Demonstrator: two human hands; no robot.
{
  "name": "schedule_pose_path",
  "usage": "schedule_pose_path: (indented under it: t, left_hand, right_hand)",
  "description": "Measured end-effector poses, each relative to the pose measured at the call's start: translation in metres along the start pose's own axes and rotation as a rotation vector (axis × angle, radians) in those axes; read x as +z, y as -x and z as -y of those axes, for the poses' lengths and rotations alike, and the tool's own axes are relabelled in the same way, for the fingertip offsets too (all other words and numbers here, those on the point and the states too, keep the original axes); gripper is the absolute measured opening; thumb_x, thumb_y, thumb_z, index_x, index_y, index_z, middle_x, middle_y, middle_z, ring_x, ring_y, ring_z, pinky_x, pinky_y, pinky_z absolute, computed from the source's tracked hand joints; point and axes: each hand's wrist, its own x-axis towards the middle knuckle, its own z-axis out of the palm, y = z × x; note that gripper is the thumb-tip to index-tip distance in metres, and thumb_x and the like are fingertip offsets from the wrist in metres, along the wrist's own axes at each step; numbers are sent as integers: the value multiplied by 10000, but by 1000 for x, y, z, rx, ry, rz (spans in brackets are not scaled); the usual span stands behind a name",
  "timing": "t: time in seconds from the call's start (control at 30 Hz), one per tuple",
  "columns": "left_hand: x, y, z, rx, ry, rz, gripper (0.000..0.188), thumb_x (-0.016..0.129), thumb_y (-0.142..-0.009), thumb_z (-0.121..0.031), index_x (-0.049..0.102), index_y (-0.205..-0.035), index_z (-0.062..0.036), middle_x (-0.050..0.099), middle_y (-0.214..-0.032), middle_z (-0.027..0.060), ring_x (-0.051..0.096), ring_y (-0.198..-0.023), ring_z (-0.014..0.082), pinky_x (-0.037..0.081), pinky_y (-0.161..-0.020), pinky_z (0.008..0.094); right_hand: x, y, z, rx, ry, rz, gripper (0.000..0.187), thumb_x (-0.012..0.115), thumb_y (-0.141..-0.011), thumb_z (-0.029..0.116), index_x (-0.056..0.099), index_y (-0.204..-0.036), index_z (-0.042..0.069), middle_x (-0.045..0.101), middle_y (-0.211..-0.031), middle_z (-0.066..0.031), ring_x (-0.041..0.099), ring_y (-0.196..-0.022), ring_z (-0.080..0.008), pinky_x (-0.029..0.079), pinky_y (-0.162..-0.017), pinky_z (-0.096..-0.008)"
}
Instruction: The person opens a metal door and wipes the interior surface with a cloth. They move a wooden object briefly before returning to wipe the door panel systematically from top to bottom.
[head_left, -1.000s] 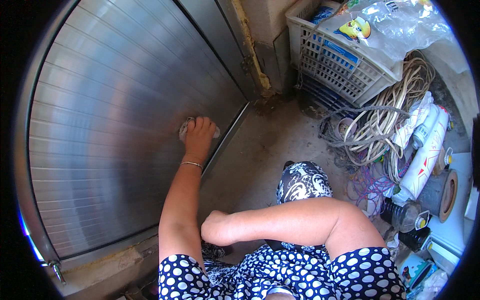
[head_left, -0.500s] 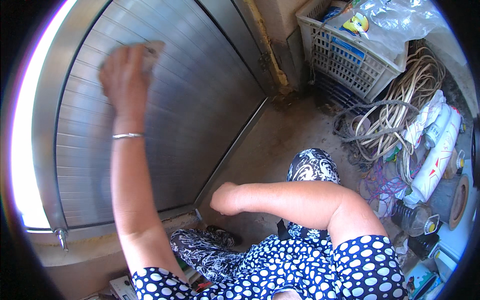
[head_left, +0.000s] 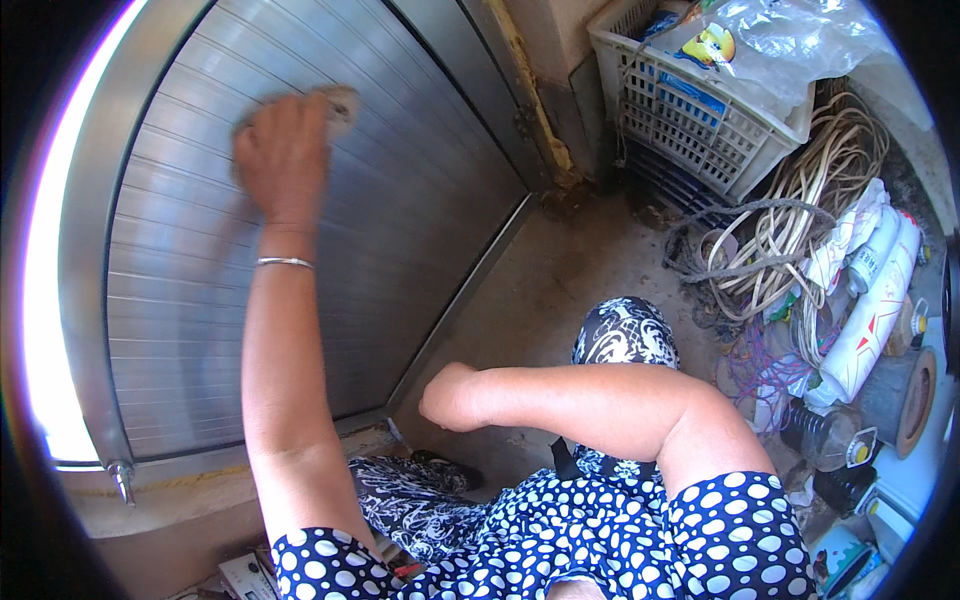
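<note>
My left hand point(head_left: 282, 160) is pressed against the ribbed metal door panel point(head_left: 330, 270), its fingers bent over a greyish-beige rag point(head_left: 342, 105). Part of the rag sticks out past the fingers on the right, and the rest is under the hand. A thin silver bangle point(head_left: 285, 262) circles that wrist. My right hand point(head_left: 447, 397) is held in a fist in front of my body, beside the door's lower edge, with nothing showing from it. Its forearm crosses above my patterned knee point(head_left: 627, 332).
A pale plastic crate point(head_left: 700, 130) topped with clear plastic stands at the back right. Near it lie coiled cable point(head_left: 790, 240), a grey rope point(head_left: 740, 210), a white roll point(head_left: 880, 310) and a dark bottle point(head_left: 830, 440). A metal frame point(head_left: 95, 300) borders the door on the left.
My left hand has slid to the right and slightly down across the panel with the rag. My right hand has stayed in the same place.
</note>
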Motion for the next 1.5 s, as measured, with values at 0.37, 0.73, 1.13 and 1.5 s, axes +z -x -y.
schedule_pose_path:
  t: [0.37, 0.73, 1.13, 1.5]
  left_hand:
    - [62, 73, -107, 263, 244, 139, 235, 566, -740, -170, 581, -974, -162, 519, -887, 9, 506, -887, 192, 381, -745, 360]
    - [95, 140, -185, 286, 515, 327, 191, 565, -743, -178, 608, -923, -132, 532, -934, 32, 495, -920, 211, 367, -798, 362]
    - [33, 43, -90, 78, 382, 207, 278, 624, -708, -124, 593, -982, -152, 524, -935, 41, 493, -959, 230, 371, -844, 405]
    - [-35, -87, 88, -82, -75, -202, 479, 728, -703, -179, 534, -1135, -248, 521, -1087, -31, 492, -1046, 197, 390, -841, 374]
  right_hand:
    - [-4, 10, 13, -72, 14, 93, 173, 606, -760, 138, 696, -897, 83, 693, -896, -105, 663, -884, -264, 536, -686, -385]
    - [-6, 10, 20, -20, -85, 100, 207, 536, -805, 127, 691, -935, 85, 684, -939, -120, 654, -892, -261, 506, -736, -381]
    - [-15, 12, 9, -30, 51, 10, 171, 650, -711, 109, 723, -862, 78, 700, -898, -96, 671, -855, -258, 534, -651, -385]
    - [-17, 9, -8, 33, 60, -45, 210, 619, -762, 119, 710, -939, 54, 684, -982, -110, 658, -905, -271, 533, -683, -414]
